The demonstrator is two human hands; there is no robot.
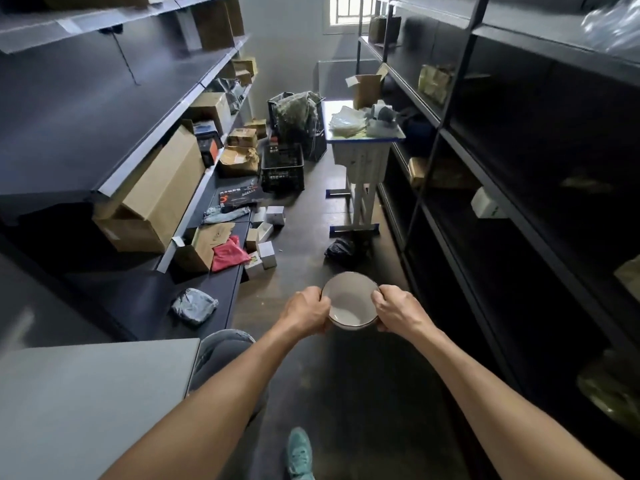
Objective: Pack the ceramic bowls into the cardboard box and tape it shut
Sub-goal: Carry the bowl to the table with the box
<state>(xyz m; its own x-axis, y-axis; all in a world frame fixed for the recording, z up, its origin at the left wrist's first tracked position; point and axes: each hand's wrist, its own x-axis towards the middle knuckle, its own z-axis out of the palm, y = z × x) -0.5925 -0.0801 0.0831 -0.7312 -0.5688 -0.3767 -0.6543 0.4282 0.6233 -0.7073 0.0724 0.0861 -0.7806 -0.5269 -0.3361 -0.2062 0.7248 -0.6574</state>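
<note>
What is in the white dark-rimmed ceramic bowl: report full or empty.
Empty: the white ceramic bowl, gripped at its rim by the left hand and right hand, shows only its bare inner surface.

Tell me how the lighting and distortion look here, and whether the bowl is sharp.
Head view: daylight enters from the far window, leaving the right shelves very dark; the wide-angle lens bows the shelf edges; the bowl, gripped by the left hand and right hand, looks fairly sharp with no strong glare.

- left hand (304, 311), right hand (398, 313): bare, forearms bare too
- jeans (221, 355): faded grey-blue denim, one knee in view
- sneaker (299, 455): teal, laces on top
</note>
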